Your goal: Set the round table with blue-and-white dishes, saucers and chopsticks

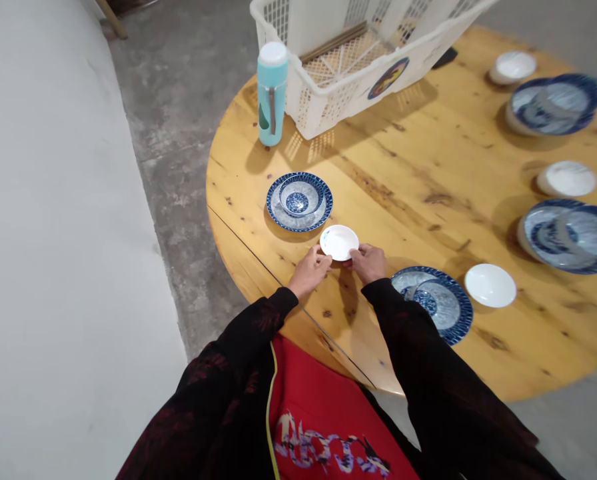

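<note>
Head view: the left hand [309, 269] and right hand [368, 262] pinch the near rim of the small white saucer [339, 242], apparently resting on the round wooden table [408, 193]. Keep it level, just short of the blue-patterned plate [299, 201] beyond.

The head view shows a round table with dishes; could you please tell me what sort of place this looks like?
Probably a plain dining room or eatery. A round wooden table on a bare concrete floor carries repeated settings of blue-patterned plates and small white saucers, beside a white plastic crate.
</note>
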A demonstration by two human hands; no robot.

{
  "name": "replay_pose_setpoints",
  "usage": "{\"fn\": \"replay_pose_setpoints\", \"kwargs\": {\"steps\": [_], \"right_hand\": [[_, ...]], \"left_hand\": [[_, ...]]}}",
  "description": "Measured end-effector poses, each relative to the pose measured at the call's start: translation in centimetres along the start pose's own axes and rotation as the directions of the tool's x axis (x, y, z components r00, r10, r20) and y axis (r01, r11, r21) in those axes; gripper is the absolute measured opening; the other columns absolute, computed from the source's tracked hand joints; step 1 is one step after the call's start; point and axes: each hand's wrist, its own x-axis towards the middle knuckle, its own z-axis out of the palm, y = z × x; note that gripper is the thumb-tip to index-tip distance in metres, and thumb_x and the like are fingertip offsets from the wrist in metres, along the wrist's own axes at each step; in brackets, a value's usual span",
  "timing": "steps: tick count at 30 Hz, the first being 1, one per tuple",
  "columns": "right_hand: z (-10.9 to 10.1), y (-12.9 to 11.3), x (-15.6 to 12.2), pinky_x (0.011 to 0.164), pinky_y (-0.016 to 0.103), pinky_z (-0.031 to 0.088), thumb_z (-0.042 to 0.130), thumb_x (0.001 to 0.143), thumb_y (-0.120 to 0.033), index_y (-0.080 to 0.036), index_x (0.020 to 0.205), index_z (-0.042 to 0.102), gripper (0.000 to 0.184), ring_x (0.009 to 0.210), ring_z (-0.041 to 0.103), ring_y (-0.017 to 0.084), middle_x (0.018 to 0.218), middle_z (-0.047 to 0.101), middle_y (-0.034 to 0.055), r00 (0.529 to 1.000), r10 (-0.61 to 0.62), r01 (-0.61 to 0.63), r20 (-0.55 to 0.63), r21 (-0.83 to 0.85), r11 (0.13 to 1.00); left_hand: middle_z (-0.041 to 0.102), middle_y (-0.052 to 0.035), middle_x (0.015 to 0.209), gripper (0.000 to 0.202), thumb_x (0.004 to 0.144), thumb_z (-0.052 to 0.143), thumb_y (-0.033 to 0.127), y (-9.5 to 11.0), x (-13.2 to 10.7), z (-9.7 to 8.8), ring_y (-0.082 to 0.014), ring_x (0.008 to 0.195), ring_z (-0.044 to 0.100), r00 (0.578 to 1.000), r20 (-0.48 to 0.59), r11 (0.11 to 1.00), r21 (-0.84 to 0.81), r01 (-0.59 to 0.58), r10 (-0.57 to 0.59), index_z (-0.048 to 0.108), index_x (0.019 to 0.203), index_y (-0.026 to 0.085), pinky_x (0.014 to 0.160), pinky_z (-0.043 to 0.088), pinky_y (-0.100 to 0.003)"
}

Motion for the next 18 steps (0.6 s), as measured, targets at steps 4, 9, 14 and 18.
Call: {"fn": "replay_pose_setpoints", "kwargs": {"steps": [4, 9, 14, 18], "right_hand": [[0.06, 0.16, -0.06, 0.057, 0.029, 0.056, 0.052, 0.075, -0.021, -0.008, 0.094, 0.075, 0.032, 0.056, 0.069, 0.023, 0.061, 0.071, 0.0085, 1.0, -0.016, 0.016, 0.005, -0.027, 1.0], [0.26, 0.34, 0.05, 0.058, 0.029, 0.056, 0.055, 0.075, -0.022, -0.009, 0.097, 0.075, 0.032, 0.059, 0.069, 0.023, 0.063, 0.072, 0.0097, 1.0, -0.027, 0.028, 0.005, -0.057, 0.998], [0.31, 0.47, 0.12, 0.061, 0.029, 0.056, 0.056, 0.075, -0.024, -0.01, 0.096, 0.075, 0.031, 0.06, 0.07, 0.024, 0.064, 0.073, 0.0106, 0.999, -0.031, 0.032, 0.005, -0.091, 0.995], [0.25, 0.34, -0.02, 0.062, 0.029, 0.056, 0.055, 0.074, -0.026, -0.011, 0.092, 0.075, 0.031, 0.063, 0.07, 0.025, 0.062, 0.072, 0.0108, 0.999, -0.044, 0.043, -0.006, -0.119, 0.992]], "left_hand": [[0.073, -0.0122, 0.111, 0.055, 0.095, 0.055, 0.042, -0.16, 0.18, -0.05, -0.0213, 0.094, 0.072, 1.0, 0.001, 1.0, 0.011, -0.002, 0.002, 0.043, 0.142, 0.016, 0.08, 0.054, -0.032], [0.073, -0.0128, 0.11, 0.055, 0.095, 0.055, 0.044, -0.2, 0.38, -0.32, -0.0218, 0.094, 0.072, 1.0, 0.01, 1.0, 0.025, -0.011, 0.011, 0.044, 0.14, 0.015, 0.08, 0.054, -0.032], [0.073, -0.0131, 0.111, 0.055, 0.095, 0.054, 0.043, 0.18, 0.2, -0.48, -0.0219, 0.094, 0.072, 1.0, 0.002, 0.999, 0.042, -0.008, 0.008, 0.043, 0.141, 0.014, 0.081, 0.054, -0.033], [0.073, -0.0114, 0.107, 0.058, 0.095, 0.055, 0.043, 0.16, -0.2, -0.62, -0.0206, 0.09, 0.071, 1.0, -0.003, 0.998, 0.057, -0.007, 0.007, 0.042, 0.143, 0.014, 0.081, 0.054, -0.033]]}}
